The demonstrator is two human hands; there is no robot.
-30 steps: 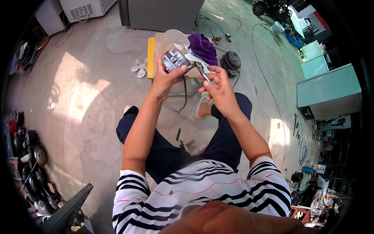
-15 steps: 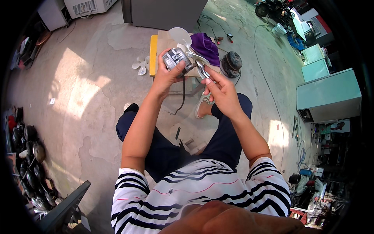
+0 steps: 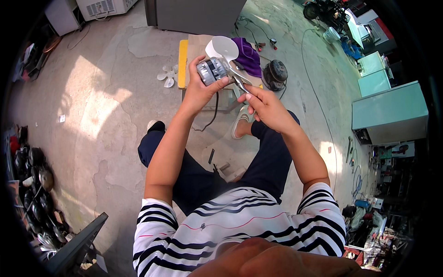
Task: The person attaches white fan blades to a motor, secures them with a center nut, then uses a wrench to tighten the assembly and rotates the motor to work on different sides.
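My left hand grips a silver fan motor over the low table, fingers round its far side and thumb along the near side. From the motor a black cord hangs down towards the floor. A white fan blade is at the motor's right side, its lobes spread upward and to the right. My right hand is closed on metal pliers. Their jaws are at the shaft end of the motor, beside the fan blade; the exact grip there is hidden.
A purple cloth lies on the low table with a yellow edge. On the floor are another white fan blade at left and a dark rounded machine part at right. A grey cabinet stands beyond.
The motor and fan blade have moved slightly right and turned. The pliers have swung to a different angle beside the shaft, with my right hand shifting slightly right.
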